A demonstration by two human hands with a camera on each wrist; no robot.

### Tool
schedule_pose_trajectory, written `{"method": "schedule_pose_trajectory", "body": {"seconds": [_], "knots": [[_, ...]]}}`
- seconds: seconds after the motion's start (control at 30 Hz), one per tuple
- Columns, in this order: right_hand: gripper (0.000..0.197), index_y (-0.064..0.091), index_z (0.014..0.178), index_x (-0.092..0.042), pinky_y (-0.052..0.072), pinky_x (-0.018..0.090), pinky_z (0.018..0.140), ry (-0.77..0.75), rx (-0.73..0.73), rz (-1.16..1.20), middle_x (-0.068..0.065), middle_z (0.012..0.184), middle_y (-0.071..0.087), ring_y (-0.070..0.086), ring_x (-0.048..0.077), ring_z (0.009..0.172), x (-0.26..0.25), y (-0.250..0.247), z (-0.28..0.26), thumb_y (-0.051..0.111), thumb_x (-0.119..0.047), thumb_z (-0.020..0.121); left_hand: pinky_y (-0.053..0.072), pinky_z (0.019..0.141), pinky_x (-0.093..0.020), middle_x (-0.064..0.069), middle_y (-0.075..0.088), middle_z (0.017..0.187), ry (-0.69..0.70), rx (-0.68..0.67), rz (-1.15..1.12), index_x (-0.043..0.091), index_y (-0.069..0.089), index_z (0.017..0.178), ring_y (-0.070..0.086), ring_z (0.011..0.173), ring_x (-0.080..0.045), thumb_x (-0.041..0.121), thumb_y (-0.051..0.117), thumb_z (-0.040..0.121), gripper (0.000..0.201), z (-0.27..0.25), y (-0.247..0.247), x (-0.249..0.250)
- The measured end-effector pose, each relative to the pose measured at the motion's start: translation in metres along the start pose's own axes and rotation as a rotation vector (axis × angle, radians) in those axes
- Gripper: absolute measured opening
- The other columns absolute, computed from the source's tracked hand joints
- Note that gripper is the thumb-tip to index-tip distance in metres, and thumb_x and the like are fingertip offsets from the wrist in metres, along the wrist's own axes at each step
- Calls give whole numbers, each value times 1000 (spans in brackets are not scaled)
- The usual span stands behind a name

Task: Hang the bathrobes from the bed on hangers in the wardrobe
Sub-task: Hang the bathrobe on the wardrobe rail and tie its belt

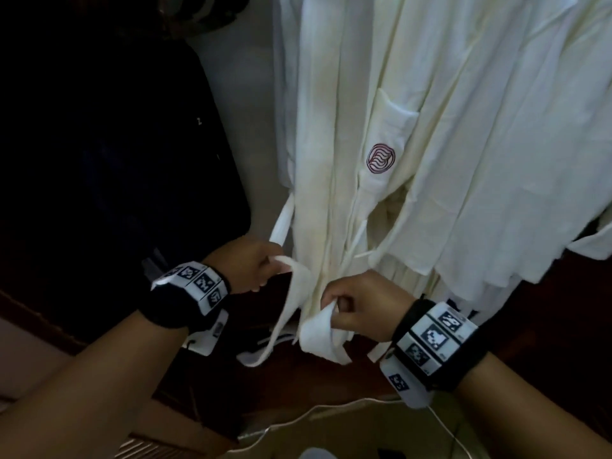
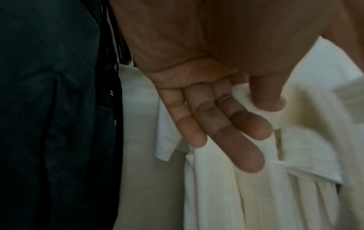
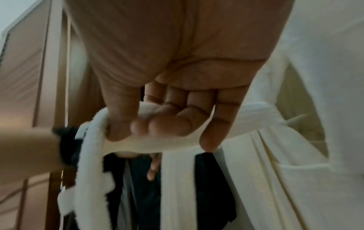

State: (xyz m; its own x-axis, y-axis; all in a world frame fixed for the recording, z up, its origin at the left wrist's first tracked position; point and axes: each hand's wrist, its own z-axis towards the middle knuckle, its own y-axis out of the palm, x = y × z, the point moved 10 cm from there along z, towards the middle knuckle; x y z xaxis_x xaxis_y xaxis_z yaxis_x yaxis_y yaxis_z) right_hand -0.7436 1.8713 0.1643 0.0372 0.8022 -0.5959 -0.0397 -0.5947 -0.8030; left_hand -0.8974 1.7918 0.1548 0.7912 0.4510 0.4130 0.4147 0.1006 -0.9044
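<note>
Cream bathrobes (image 1: 414,127) hang in the wardrobe; the front one has a chest pocket with a red round emblem (image 1: 381,158). My left hand (image 1: 255,263) pinches one end of its white belt (image 1: 291,293) between thumb and forefinger, at the robe's left side. In the left wrist view the thumb (image 2: 265,99) presses the belt (image 2: 244,101) while the other fingers (image 2: 232,140) lie straight. My right hand (image 1: 347,306) grips the other belt end (image 1: 318,332), fingers curled round it. The right wrist view shows the belt (image 3: 94,155) wrapped in that hand (image 3: 157,124).
A dark garment (image 1: 116,160) hangs left of the robes, close to my left hand. Wooden wardrobe base (image 1: 298,385) lies below the hems. A pale wardrobe door panel (image 3: 29,77) stands at the left in the right wrist view. A thin white cable (image 1: 331,409) runs below.
</note>
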Motion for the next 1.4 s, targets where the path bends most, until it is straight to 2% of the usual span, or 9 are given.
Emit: {"method": "schedule_pose_trajectory", "body": {"seconds": [0.17, 0.37, 0.47, 0.67, 0.9, 1.0, 1.17, 1.27, 1.4], "knots": [[33, 68, 77, -26, 49, 27, 69, 48, -80, -224, -12, 69, 57, 52, 5, 70, -13, 39, 19, 69, -59, 75, 54, 65, -28, -1, 69, 58, -59, -77, -156, 23, 60, 76, 68, 56, -11, 49, 52, 94, 33, 6, 35, 0], [46, 67, 92, -33, 39, 27, 69, 210, -37, -257, -11, 87, 60, 51, 8, 81, 12, 39, 33, 59, -74, 72, 59, 76, -36, -15, 70, 79, -96, -139, -860, -6, 62, 90, 70, 75, -25, 22, 53, 98, 31, 6, 89, -8], [46, 56, 75, -29, 42, 24, 67, 268, 105, -190, -13, 80, 59, 58, 6, 78, 30, 26, 33, 57, -75, 73, 57, 67, -27, -14, 65, 81, -99, -172, -1058, -8, 58, 95, 67, 70, -17, 18, 49, 98, 28, 0, 107, -4], [34, 56, 66, -28, 35, 14, 51, 294, 234, 275, -11, 53, 49, 49, 1, 51, 43, 27, 20, 75, -54, 75, 48, 73, -22, 9, 63, 83, 89, -61, -920, 16, 60, 93, 58, 81, -5, 24, 50, 94, 13, -3, 111, 6], [22, 60, 79, -28, 47, 24, 62, 358, 283, 230, -7, 70, 55, 54, 7, 63, 58, 19, 12, 73, -46, 80, 47, 62, -21, 3, 65, 81, -19, -112, -1071, 10, 58, 96, 59, 73, -11, 34, 45, 98, 27, 1, 115, 10], [22, 59, 90, -32, 49, 24, 73, 368, 395, 231, -12, 89, 55, 56, 1, 81, 70, 19, 9, 73, -45, 79, 52, 60, -32, -10, 69, 91, 17, -142, -944, 15, 55, 100, 64, 71, -22, 44, 64, 89, 32, 0, 117, 14], [95, 13, 134, -64, 47, 40, 102, 498, 266, 766, 0, 138, 46, 52, 15, 124, 95, 73, 3, 74, -69, 61, 42, 47, -28, -3, 58, 64, 0, -7, -972, 8, 52, 94, 50, 51, -22, 20, 56, 97, 13, 2, 105, 10], [87, 19, 141, -56, 51, 32, 83, 541, 245, 943, 8, 102, 71, 68, 18, 91, 95, 83, -7, 77, -48, 76, 43, 50, -24, 2, 56, 67, -33, 122, -728, 16, 52, 90, 52, 53, -8, 23, 58, 96, 11, 9, 97, -10], [40, 60, 121, -10, 50, 32, 59, 462, 350, 1209, 17, 74, 61, 57, 21, 56, 81, 46, -10, 70, -4, 82, 43, 63, -28, -3, 60, 79, -156, 217, -364, 20, 51, 91, 58, 72, -19, 31, 58, 93, 14, 12, 100, -60]]}}
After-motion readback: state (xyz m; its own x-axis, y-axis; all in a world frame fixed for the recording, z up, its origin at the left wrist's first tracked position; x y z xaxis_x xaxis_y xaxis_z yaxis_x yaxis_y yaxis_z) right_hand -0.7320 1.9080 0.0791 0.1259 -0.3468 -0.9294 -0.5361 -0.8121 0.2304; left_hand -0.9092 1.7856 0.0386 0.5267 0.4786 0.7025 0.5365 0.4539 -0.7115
